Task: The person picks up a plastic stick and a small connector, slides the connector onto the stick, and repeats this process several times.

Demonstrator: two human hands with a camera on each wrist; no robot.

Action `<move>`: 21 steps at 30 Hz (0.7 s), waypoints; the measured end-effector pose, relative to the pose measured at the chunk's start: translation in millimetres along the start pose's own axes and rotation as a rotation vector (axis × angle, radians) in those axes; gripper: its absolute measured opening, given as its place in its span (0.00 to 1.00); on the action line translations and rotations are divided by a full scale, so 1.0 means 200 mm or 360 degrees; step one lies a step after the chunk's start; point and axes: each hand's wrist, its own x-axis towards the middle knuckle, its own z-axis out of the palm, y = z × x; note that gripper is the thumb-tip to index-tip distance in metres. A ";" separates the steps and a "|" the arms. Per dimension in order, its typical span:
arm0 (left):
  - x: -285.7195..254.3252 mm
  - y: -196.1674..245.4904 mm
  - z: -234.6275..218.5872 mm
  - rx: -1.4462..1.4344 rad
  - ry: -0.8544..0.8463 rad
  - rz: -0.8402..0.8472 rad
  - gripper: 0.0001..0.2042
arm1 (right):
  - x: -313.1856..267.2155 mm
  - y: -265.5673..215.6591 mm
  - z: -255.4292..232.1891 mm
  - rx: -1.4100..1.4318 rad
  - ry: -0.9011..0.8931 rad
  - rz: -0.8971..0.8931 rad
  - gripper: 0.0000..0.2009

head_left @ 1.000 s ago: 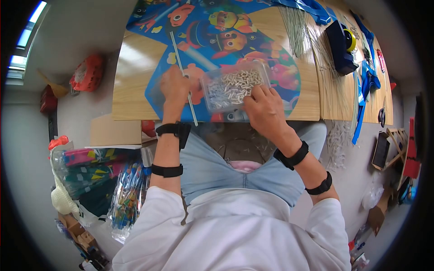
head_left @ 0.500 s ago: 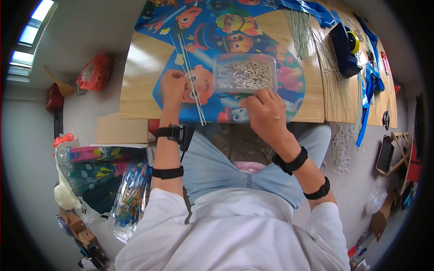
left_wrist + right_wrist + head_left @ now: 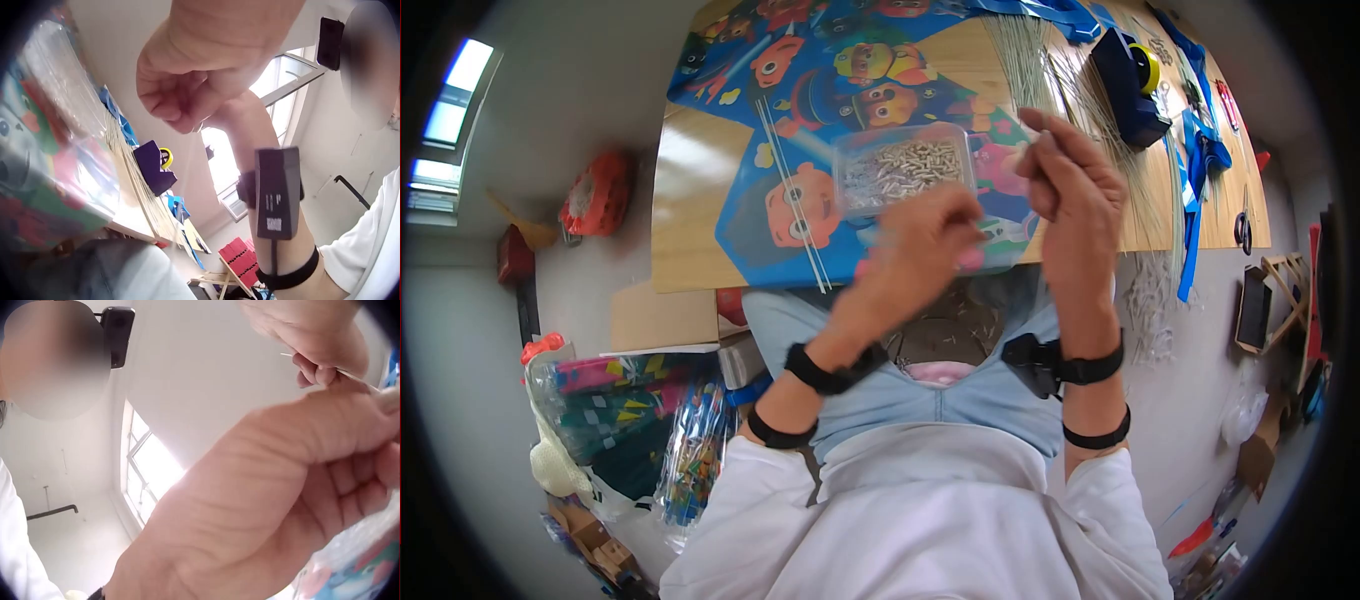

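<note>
In the head view my left hand, blurred, is in front of the clear plastic box of small pale tubular pieces. Its fingers curl in, and the right wrist view shows a thin white stick poking out from them. To the right of the box my right hand is raised over the table edge. Thumb and forefinger pinch a small pale piece, partly cut off by the frame edge. Two thin white sticks lie on the blue cartoon-printed sheet, left of the box.
Bundles of thin pale sticks lie at the back right, near a dark tape dispenser with yellow tape. Blue ribbon and scissors lie along the right. A cardboard box and packaged goods stand left below the table.
My left hand has left the sticks on the sheet and swung right, in front of the box. My right hand has moved from the box's near edge up and to the right.
</note>
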 end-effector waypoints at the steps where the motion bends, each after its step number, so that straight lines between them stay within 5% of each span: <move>1: 0.07 -0.06 -0.06 0.0184 0.0005 0.0061 0.04 | -0.01 -0.06 -0.05 -0.0143 0.0044 -0.0050 0.12; 3: 0.21 -0.20 -0.16 0.0499 0.0217 0.0224 0.02 | -0.05 -0.08 -0.14 -0.0337 0.0124 -0.0105 0.12; 12: 0.42 -0.47 -0.14 0.1135 -0.0171 0.0204 0.04 | -0.28 0.06 -0.38 -0.0643 0.0123 0.0157 0.11; 21: 0.42 -0.48 -0.16 0.0879 0.0012 0.0186 0.04 | -0.37 0.13 -0.36 -0.0694 0.0008 0.0192 0.10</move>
